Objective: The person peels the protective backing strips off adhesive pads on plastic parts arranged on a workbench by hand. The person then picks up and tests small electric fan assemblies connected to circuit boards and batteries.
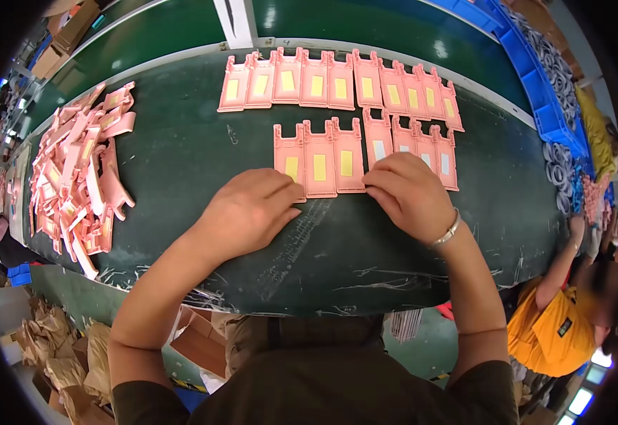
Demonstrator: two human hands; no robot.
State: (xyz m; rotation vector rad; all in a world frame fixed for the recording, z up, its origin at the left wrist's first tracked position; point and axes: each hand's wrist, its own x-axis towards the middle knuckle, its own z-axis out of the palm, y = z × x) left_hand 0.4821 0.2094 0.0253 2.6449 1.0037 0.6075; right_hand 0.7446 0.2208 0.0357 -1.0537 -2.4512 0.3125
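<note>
Two rows of pink plastic panels lie flat in front of me. Several in the upper row [288, 80] carry yellow rectangles. In the lower row, the left panels have yellow rectangles and the right ones have white rectangles. My left hand [249, 210] has its fingers closed at the bottom corner of the leftmost lower pink plastic panel [290, 150]. The thumb is below that panel's edge. My right hand [412, 198], with a bracelet at the wrist, is in a pinch at the bottom of a white-marked panel [378, 134]. Anything between those fingertips is hidden.
A jumbled heap of pink plastic parts [86, 170] lies at the left of the dark green table [181, 149]. Blue bins [546, 106] with grey rings stand at the right. A person in a yellow shirt [550, 329] works at the right edge. Cardboard boxes [203, 343] sit below.
</note>
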